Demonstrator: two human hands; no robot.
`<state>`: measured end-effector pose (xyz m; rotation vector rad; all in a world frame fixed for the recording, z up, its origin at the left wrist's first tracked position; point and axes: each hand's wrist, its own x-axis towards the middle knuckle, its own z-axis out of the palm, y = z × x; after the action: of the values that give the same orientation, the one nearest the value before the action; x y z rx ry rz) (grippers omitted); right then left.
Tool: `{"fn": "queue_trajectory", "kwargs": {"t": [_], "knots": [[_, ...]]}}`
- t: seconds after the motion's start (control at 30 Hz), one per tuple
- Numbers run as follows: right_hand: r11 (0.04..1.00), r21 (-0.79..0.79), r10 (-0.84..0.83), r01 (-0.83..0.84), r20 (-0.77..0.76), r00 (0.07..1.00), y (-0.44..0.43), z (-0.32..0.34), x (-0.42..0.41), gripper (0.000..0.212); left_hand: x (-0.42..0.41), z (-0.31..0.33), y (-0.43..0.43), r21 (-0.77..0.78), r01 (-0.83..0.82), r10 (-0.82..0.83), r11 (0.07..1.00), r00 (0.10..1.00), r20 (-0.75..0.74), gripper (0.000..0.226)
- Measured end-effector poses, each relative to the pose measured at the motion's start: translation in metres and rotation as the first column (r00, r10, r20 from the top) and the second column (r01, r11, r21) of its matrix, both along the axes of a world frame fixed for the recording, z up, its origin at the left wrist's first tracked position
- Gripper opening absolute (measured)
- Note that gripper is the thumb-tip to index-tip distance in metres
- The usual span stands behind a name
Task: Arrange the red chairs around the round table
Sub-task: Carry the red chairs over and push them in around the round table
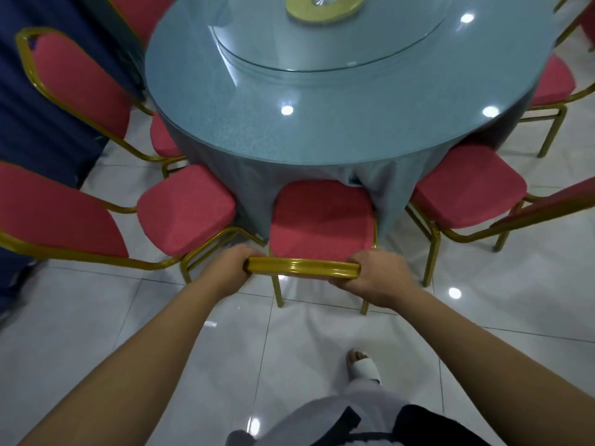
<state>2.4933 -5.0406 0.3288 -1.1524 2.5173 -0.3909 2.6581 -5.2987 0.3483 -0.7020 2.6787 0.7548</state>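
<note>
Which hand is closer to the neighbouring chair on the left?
Left. The left hand grips the held chair's gold back rail at the end beside that neighbouring chair; the right hand grips the opposite end, farther away.

Red chairs (322, 217), tucked against round table (322, 123)

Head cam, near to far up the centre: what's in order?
Sandalled foot → chair's gold top rail, gripped by left hand and right hand → red seat → round table → glass turntable → yellow disc.
</note>
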Motion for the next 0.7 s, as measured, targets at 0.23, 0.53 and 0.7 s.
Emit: {"fn": "queue_trajectory", "kwargs": {"t": [0.23, 0.53, 0.7], "knots": [[0.995, -0.085, 0.042, -0.044, -0.022, 0.999, 0.001, -0.008, -0.009, 0.054, -0.007, -0.008, -0.015, 0.048, 0.107, -0.109, 0.993, 0.993, 0.042, 0.037], [0.999, 0.023, 0.024, -0.026, 0.083, 0.996, -0.003, 0.010, -0.009, 0.047, -0.007, -0.016, -0.016, 0.092, 0.057, -0.056, 0.994, 0.998, -0.009, 0.047], [0.966, 0.253, -0.063, 0.060, 0.006, 0.998, -0.019, 0.037, 0.022, 0.096, 0.027, 0.001, -0.006, 0.073, 0.014, -0.015, 0.997, 1.000, 0.023, 0.109]]}}
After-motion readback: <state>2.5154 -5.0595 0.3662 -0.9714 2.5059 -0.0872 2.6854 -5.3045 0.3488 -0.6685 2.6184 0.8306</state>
